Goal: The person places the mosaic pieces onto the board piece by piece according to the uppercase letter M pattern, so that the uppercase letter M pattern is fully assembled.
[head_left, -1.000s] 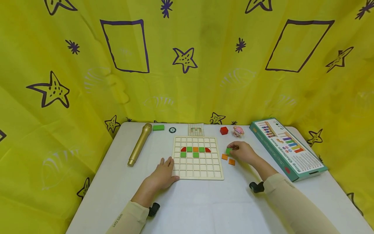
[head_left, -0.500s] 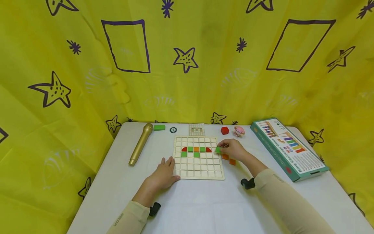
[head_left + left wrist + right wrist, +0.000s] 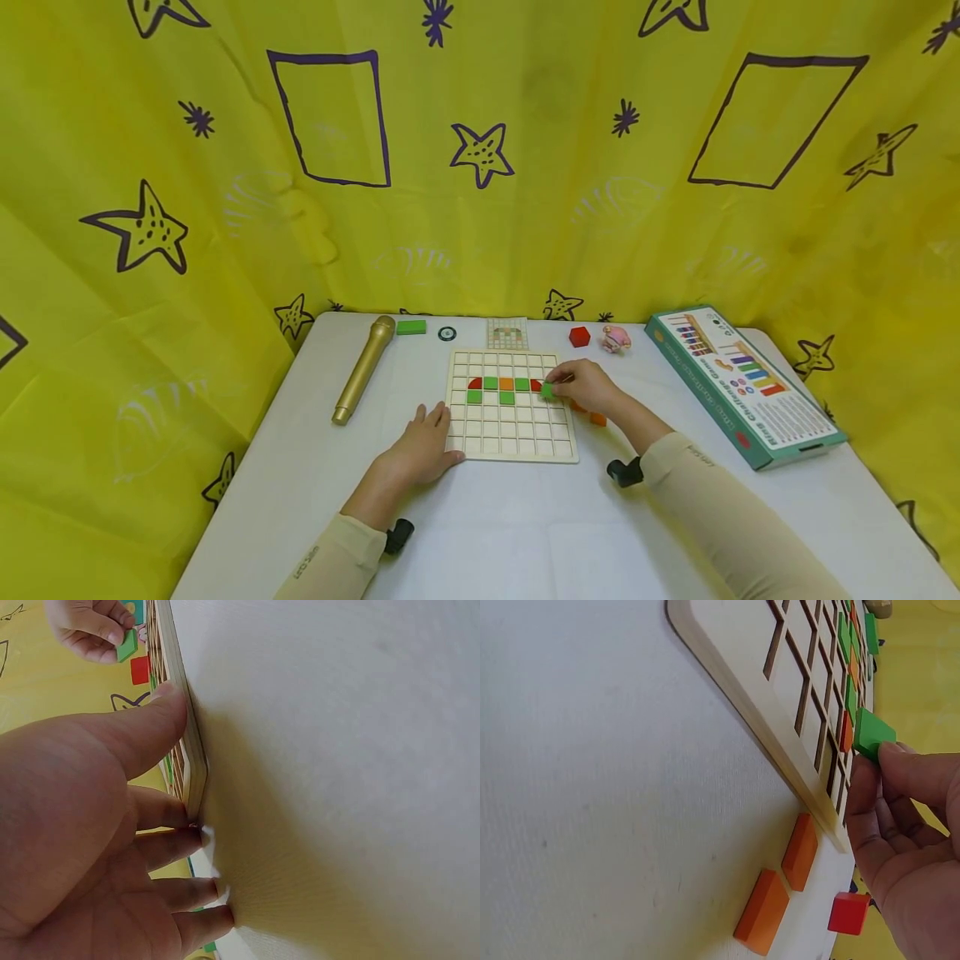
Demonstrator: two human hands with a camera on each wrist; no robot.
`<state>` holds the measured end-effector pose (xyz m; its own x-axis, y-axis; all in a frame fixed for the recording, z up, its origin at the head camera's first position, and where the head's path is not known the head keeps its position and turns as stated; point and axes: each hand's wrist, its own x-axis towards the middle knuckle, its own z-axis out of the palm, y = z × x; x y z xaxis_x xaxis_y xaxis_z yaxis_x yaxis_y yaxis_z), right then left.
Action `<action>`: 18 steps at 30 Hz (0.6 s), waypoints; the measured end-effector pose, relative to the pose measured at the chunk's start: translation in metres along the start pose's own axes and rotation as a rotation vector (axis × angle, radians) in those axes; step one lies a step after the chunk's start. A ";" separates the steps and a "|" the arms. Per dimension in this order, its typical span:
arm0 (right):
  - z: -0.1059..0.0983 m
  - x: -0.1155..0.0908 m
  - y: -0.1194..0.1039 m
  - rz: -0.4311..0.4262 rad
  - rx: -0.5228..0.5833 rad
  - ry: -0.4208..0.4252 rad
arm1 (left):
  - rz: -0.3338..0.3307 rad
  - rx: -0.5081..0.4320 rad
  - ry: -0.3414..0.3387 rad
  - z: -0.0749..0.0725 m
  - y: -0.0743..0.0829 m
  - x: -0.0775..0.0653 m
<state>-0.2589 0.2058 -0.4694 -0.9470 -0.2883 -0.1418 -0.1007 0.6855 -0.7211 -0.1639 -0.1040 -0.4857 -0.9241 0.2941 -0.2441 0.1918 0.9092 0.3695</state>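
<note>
My right hand [image 3: 587, 387] pinches a green square tile [image 3: 873, 735] between thumb and fingers, over the right side of a wooden grid board [image 3: 510, 433]. The board's upper rows hold several green tiles [image 3: 522, 384], an orange tile [image 3: 506, 384] and red rounded pieces [image 3: 476, 383]. My left hand [image 3: 420, 446] rests at the board's left edge with fingers spread; in the left wrist view its thumb [image 3: 154, 727] lies along the board's side and the other fingertips touch the table. Two orange tiles [image 3: 762, 913] lie on the table just right of the board, partly hidden by my right hand in the head view.
Behind the board lies a small pattern card [image 3: 507, 333]. A gold microphone [image 3: 363, 371], green block [image 3: 411, 327] and round dark disc [image 3: 447, 333] are at the left. A red block [image 3: 579, 337], pink figurine [image 3: 616, 339] and game box [image 3: 742, 387] stand at the right.
My right hand has carried the green tile leftward from beside the orange tiles to over the board's right columns. The left hand stays at the board's edge.
</note>
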 end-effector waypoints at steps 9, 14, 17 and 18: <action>0.008 0.003 0.001 -0.019 0.010 -0.031 | 0.004 0.004 -0.003 -0.001 0.001 -0.001; 0.011 0.002 -0.002 -0.029 -0.023 -0.046 | 0.025 0.000 0.002 -0.002 0.000 0.000; 0.012 0.002 -0.005 -0.024 -0.041 -0.054 | 0.032 -0.002 0.004 -0.002 -0.001 0.001; 0.013 0.002 -0.006 -0.019 -0.042 -0.056 | 0.034 -0.003 0.004 -0.002 -0.001 0.001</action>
<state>-0.2566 0.1922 -0.4741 -0.9265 -0.3374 -0.1667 -0.1323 0.7068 -0.6950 -0.1654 -0.1053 -0.4840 -0.9183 0.3239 -0.2275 0.2224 0.8977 0.3805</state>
